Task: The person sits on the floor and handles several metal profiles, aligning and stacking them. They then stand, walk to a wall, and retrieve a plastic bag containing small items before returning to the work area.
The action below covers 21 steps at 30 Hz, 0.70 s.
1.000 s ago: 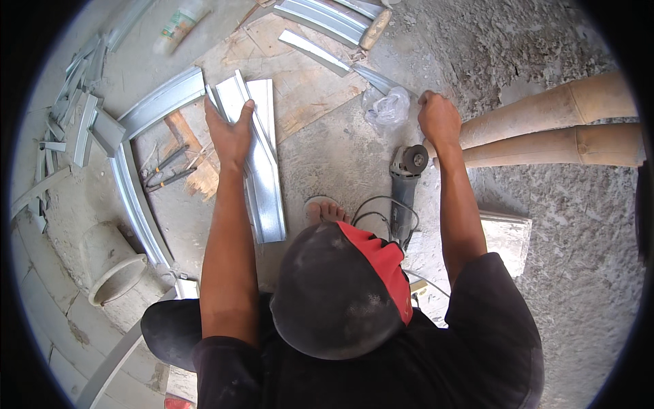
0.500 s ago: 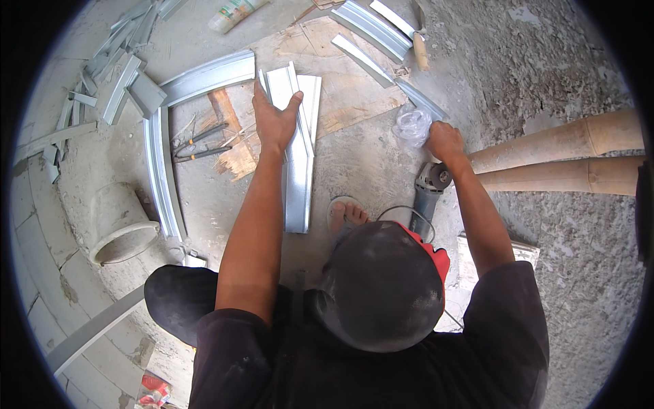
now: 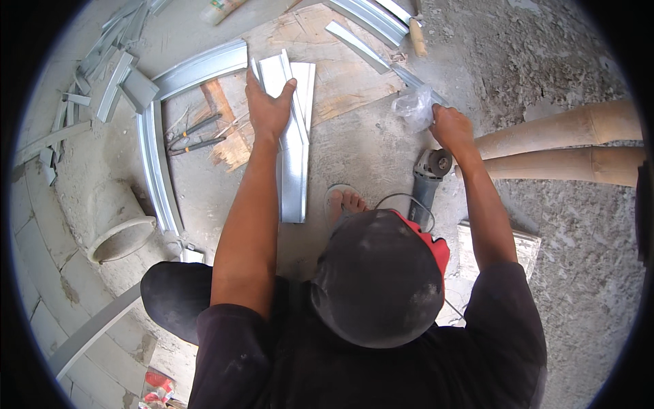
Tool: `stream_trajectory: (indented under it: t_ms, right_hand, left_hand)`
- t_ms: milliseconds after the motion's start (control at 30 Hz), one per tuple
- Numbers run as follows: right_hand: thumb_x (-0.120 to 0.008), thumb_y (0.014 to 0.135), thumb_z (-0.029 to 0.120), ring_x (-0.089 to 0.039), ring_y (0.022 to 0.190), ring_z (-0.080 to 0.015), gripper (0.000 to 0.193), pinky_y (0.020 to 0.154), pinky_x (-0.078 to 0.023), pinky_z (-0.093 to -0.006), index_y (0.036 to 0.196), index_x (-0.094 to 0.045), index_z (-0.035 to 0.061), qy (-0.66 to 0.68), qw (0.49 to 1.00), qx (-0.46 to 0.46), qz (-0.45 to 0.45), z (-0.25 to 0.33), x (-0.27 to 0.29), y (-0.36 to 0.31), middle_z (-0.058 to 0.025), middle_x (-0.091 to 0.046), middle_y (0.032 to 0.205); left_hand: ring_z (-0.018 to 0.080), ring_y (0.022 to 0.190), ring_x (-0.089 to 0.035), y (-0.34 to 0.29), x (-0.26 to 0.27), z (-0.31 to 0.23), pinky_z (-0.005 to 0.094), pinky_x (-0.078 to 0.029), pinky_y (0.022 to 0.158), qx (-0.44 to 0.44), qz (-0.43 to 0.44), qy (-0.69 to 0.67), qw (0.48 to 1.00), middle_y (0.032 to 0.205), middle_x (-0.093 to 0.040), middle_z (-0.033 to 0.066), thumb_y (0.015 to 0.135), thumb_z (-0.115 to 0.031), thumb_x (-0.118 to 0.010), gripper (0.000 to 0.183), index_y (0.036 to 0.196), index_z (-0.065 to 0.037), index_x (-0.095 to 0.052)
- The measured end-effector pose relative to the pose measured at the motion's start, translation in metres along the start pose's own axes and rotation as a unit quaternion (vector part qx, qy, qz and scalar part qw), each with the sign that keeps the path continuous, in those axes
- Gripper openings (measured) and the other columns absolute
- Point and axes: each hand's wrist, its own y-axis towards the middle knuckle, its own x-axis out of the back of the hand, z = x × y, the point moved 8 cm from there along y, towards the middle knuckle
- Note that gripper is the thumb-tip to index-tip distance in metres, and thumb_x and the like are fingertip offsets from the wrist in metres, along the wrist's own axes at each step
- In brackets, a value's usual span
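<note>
My left hand (image 3: 267,112) is wrapped round a shiny metal channel (image 3: 294,180), fingers along its left side and thumb on the right flange. The channel has a bend near its middle, and another channel strip (image 3: 304,82) lies against its upper right. Closed on crumpled clear plastic (image 3: 412,109), my right hand (image 3: 452,129) is low near the floor; its fingertips are partly hidden. A narrow metal strip (image 3: 412,78) runs behind the plastic towards that hand. Just below the hand lies an angle grinder (image 3: 428,180) with its cord.
Curved metal channels (image 3: 151,163) form a corner at left, round pliers-like tools (image 3: 197,144) and splintered wood (image 3: 231,146). A bucket (image 3: 122,238) lies tipped at lower left. Bamboo poles (image 3: 552,163) extend in from the right. Metal offcuts (image 3: 122,85) pile at upper left; plywood (image 3: 327,102) lies ahead.
The whole view has shifted slightly. My right hand has moved a little to the right, and the plastic has changed shape. My left hand keeps its hold on the channel.
</note>
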Motion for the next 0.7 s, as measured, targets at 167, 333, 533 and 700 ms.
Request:
stream_trajectory:
  t_ms: [167,333,533,700]
  right_hand:
    - [-0.065,0.09,0.015,-0.071,0.077,-0.0342,0.019,0.071,-0.053,-0.0467,0.105,-0.071,0.0052,0.14,0.989,0.004,-0.053,-0.001,0.122,-0.057,-0.0183,-0.072,0.083]
    - [-0.072,0.09,0.018,-0.062,0.071,-0.0147,0.029,0.064,-0.05,-0.0335,0.118,-0.073,0.0109,0.491,0.865,-0.016,-0.104,0.003,0.129,-0.072,-0.0043,-0.064,0.078]
    - [-0.081,0.089,0.018,-0.064,0.08,-0.017,0.037,0.07,-0.054,-0.0321,0.123,-0.069,0.0066,0.595,0.768,0.195,-0.133,0.183,0.083,-0.016,-0.005,-0.064,0.09]
    - [-0.064,0.102,0.017,-0.072,0.104,-0.0312,0.028,0.085,-0.056,-0.0377,0.121,-0.073,-0.0007,0.568,0.777,0.202,-0.184,0.224,0.074,0.019,-0.02,-0.072,0.123]
  left_hand:
    - [0.045,0.146,-0.042,0.002,0.011,0.018,0.0443,-0.032,0.124,-0.02,-0.009,-0.017,1.0,0.157,-0.04,0.0332,0.085,-0.038,-0.086,0.107,0.16,0.01,-0.027]
    - [0.0461,0.147,-0.039,0.001,0.001,-0.001,0.0448,-0.032,0.124,-0.008,0.005,0.011,1.0,0.157,-0.038,0.0343,0.085,-0.04,-0.085,0.108,0.16,0.01,-0.025]
    - [0.0469,0.148,-0.039,0.007,0.003,0.017,0.0455,-0.031,0.124,-0.028,0.002,-0.02,0.999,0.156,-0.038,0.0358,0.085,-0.039,-0.085,0.109,0.16,0.011,-0.023]
    - [0.0463,0.147,-0.04,0.006,0.003,0.008,0.0455,-0.032,0.123,-0.016,0.017,-0.028,0.999,0.156,-0.038,0.0356,0.085,-0.039,-0.085,0.109,0.16,0.011,-0.023]
